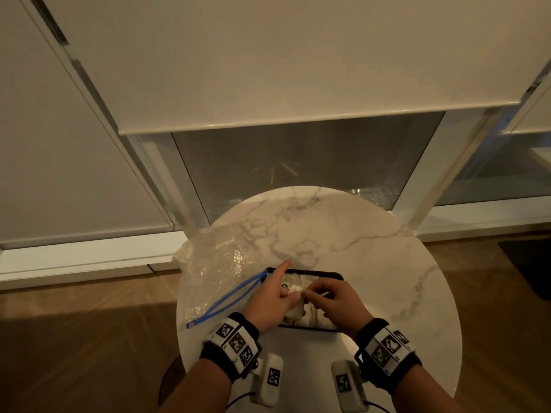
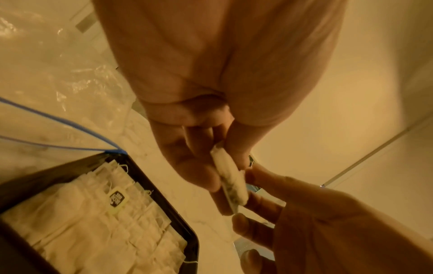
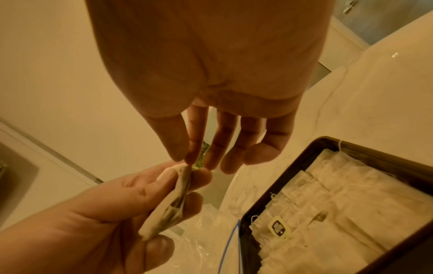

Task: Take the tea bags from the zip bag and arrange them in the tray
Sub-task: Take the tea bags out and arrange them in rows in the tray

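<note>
Two hands meet at lower centre: the left hand (image 1: 275,302) pinches one tea bag (image 3: 172,200) above the tray (image 2: 164,200), while right hand (image 1: 338,301) fingers (image 3: 187,148) nip its top edge. Next, presumably, laying it among the tea bags (image 2: 98,218) already arranged; the zip bag (image 1: 214,269) lies left.

Round white marble table (image 1: 343,234), lowered pale roller blinds (image 1: 268,61), dark window glass (image 1: 298,156), wooden floor (image 1: 74,338), warm dim light

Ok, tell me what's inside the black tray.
The black tray holds overlapping rows of white tea bags with strings, and one paper tag lies on top. The tray's floor is covered by the bags, and in the head view both hands hide the middle.
</note>
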A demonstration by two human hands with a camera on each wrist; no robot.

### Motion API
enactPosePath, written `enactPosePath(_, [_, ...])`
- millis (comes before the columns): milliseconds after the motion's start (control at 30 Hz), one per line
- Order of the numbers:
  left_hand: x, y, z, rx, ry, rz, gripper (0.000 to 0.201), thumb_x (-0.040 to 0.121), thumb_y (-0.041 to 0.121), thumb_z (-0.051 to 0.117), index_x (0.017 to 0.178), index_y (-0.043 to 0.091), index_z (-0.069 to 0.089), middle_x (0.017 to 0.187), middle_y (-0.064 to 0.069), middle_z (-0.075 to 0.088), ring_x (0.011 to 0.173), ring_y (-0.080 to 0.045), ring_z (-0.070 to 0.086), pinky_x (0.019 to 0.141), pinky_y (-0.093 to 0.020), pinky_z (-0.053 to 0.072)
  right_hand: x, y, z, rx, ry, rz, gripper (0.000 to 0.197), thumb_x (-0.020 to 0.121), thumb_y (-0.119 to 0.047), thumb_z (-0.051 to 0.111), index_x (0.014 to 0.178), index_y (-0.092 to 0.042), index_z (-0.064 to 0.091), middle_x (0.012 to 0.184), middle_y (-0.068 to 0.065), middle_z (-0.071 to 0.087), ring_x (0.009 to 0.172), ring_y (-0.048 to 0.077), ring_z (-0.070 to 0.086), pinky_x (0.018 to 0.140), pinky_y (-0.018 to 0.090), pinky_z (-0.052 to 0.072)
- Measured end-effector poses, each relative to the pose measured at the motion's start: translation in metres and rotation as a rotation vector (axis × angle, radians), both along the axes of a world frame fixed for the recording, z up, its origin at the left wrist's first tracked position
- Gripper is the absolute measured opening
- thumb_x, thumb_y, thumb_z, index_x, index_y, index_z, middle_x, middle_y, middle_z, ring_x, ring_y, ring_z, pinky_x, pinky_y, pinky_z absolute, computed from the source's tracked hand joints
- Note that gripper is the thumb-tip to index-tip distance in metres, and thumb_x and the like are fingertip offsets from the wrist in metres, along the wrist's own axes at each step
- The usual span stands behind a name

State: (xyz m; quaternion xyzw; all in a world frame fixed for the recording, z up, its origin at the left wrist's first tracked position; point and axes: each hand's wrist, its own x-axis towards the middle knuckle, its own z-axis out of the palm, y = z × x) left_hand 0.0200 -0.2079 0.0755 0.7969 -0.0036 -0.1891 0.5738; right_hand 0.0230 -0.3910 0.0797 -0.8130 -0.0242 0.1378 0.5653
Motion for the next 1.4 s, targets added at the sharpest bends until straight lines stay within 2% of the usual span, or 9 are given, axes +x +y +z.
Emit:
enactPosePath(167, [-0.005, 0.015, 0.018, -0.03, -0.002, -0.053, 0.069, 0.099, 0.017, 0.059, 0.152, 0.045, 0.025, 0.063, 0.006, 0.049, 0.056, -0.01, 0.051, 0.056, -0.028, 0.055, -0.002, 0.012, 0.003, -0.036, -0.084, -0.015, 0.01, 0.081, -0.027, 0.077, 0.09, -0.026, 0.071, 0.083, -0.007, 0.068, 0.075, 0.006, 0.063, 0.071, 0.026, 0.054])
enactPosePath(300, [-0.009, 0.025, 0.026, -0.104, 0.019, -0.07, 0.072, 0.096, 0.013, 0.064, 0.152, 0.039, 0.028, 0.07, -0.001, 0.06, 0.068, -0.021, 0.065, 0.072, -0.048, 0.062, -0.006, 0.023, 0.01, -0.06, -0.13, 0.022, 0.003, 0.082, -0.028, 0.074, 0.082, -0.025, 0.073, 0.083, -0.006, 0.071, 0.079, 0.011, 0.066, 0.075, 0.032, 0.055])
enactPosePath(433, [-0.012, 0.03, 0.032, -0.154, 0.012, -0.109, 0.073, 0.094, 0.012, 0.066, 0.152, 0.03, 0.026, 0.093, -0.015, 0.075, 0.088, -0.035, 0.073, 0.079, -0.043, 0.061, -0.012, 0.033, 0.027, -0.033, -0.142, 0.038, 0.008, 0.086, -0.03, 0.071, 0.083, -0.023, 0.073, 0.082, -0.004, 0.072, 0.076, 0.015, 0.066, 0.072, 0.025, 0.053])
enactPosePath(667, [-0.012, 0.039, 0.034, -0.119, -0.042, -0.047, 0.046, 0.092, 0.009, 0.067, 0.135, 0.021, 0.054, 0.088, -0.002, 0.075, 0.084, -0.018, 0.073, 0.074, -0.033, 0.061, -0.015, 0.032, 0.041, -0.011, -0.06, 0.015, 0.013, 0.083, -0.035, 0.074, 0.081, -0.022, 0.078, 0.08, -0.001, 0.075, 0.08, 0.023, 0.07, 0.08, 0.037, 0.057])
enactPosePath(767, [-0.012, 0.044, 0.03, -0.02, -0.102, -0.003, 0.035, 0.091, 0.024, 0.071, 0.125, 0.028, 0.062, 0.101, 0.007, 0.076, 0.095, -0.006, 0.071, 0.088, -0.029, 0.058, -0.014, 0.031, 0.044, 0.002, 0.005, 0.043, 0.013, 0.087, -0.026, 0.072, 0.082, -0.015, 0.077, 0.076, 0.0, 0.075, 0.075, 0.013, 0.071, 0.076, 0.027, 0.056])
enactPosePath(900, [-0.01, 0.051, 0.03, 0.003, -0.15, 0.067, 0.024, 0.092, 0.017, 0.069, 0.116, 0.021, 0.068, 0.104, 0.005, 0.074, 0.097, -0.005, 0.068, 0.088, -0.017, 0.053, -0.009, 0.021, 0.034, -0.529, -0.004, -0.134, 0.021, 0.088, -0.027, 0.069, 0.067, -0.026, 0.068, 0.065, -0.01, 0.065, 0.061, 0.002, 0.059, 0.053, 0.011, 0.039])
enactPosePath(1000, [-0.009, 0.056, 0.03, 0.009, -0.169, 0.042, 0.021, 0.092, 0.016, 0.069, 0.113, 0.019, 0.07, 0.106, 0.004, 0.074, 0.1, -0.005, 0.068, 0.089, -0.017, 0.052, -0.009, 0.026, 0.032, -0.452, 0.045, -0.028, 0.017, 0.085, -0.03, 0.073, 0.071, -0.021, 0.074, 0.067, -0.008, 0.07, 0.066, 0.003, 0.065, 0.062, 0.013, 0.048])
enactPosePath(1267, [-0.01, 0.064, 0.018, 0.14, -0.156, -0.148, 0.036, 0.089, 0.037, 0.072, 0.123, 0.026, 0.069, 0.113, 0.015, 0.069, 0.106, -0.001, 0.062, 0.098, -0.026, 0.051, -0.008, 0.053, 0.045, -0.408, 0.007, 0.172, 0.005, 0.081, -0.036, 0.077, 0.079, -0.031, 0.078, 0.079, -0.018, 0.071, 0.071, -0.009, 0.059, 0.064, 0.01, 0.039])
enactPosePath(1400, [-0.009, 0.067, 0.021, 0.045, -0.113, -0.226, 0.017, 0.087, 0.034, 0.073, 0.102, 0.029, 0.077, 0.1, 0.009, 0.075, 0.096, -0.006, 0.07, 0.093, -0.034, 0.055, -0.006, 0.057, 0.05, -0.355, -0.044, 0.18, 0.007, 0.08, -0.036, 0.077, 0.076, -0.031, 0.078, 0.071, -0.016, 0.07, 0.067, -0.007, 0.058, 0.062, 0.011, 0.04])
